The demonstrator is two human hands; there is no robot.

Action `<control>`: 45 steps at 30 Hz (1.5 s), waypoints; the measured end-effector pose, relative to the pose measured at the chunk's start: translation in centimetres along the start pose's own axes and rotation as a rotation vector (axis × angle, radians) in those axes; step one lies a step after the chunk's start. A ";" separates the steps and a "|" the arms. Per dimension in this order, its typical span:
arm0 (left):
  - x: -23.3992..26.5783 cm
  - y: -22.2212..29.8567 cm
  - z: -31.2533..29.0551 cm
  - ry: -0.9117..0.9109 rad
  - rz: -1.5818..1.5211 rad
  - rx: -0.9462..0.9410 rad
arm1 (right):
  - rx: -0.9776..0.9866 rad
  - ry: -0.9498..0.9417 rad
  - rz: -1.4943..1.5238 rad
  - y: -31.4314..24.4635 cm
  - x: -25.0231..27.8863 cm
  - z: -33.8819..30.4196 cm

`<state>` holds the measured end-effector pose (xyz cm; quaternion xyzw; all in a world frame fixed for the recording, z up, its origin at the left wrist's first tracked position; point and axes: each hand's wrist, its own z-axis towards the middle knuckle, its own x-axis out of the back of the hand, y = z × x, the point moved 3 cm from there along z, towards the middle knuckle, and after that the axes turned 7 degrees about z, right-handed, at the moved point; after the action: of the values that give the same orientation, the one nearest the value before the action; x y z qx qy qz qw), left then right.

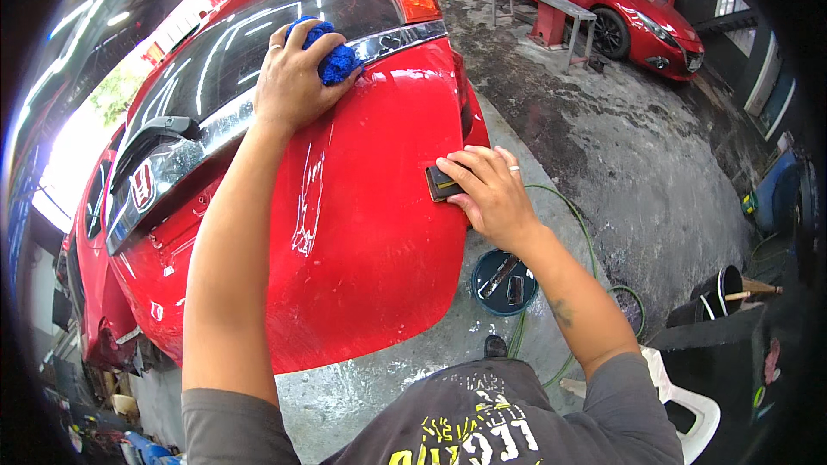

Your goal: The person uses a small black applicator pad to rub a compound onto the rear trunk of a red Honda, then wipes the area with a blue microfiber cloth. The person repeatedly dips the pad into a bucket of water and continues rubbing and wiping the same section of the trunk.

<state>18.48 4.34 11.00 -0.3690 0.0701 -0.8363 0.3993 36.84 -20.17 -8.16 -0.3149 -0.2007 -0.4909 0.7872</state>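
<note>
My left hand [297,77] is closed round a bunched blue cloth [338,62], pressed near the chrome trim [401,41] below the rear window of a red car tailgate [370,232]. The cloth looks fluffy and sits against the upper edge of the red panel. Lower and to the right, my right hand [491,185] grips a small dark sanding block [443,182] by its end, at the tailgate's right edge. The block lies against the panel; its underside is hidden. Wet streaks and pale smears show on the red paint.
On the floor below my right hand stands a round bucket [505,282] of dark liquid with blocks in it. A green hose [589,241] curls beside it. Nearby is a white plastic chair [693,405]. Farther off are a metal bench [551,2] and another red car [637,13].
</note>
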 end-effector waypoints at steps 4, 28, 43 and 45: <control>-0.1 0.2 0.4 0.006 -0.017 0.026 | 0.106 0.152 -0.003 4.0 0.0 7.1; 0.4 1.1 1.6 0.011 -0.030 0.015 | -0.060 0.395 -0.007 9.6 0.6 12.9; 0.8 0.7 0.9 -0.047 -0.057 0.054 | -0.344 0.466 -0.063 6.8 -0.8 15.0; 0.6 0.2 0.6 -0.029 -0.073 0.050 | -0.291 0.398 -0.086 3.5 -1.8 13.0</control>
<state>18.72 3.87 11.71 -0.3733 0.0299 -0.8464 0.3785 39.12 -8.86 -0.91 -0.3132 0.0179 -0.6000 0.7360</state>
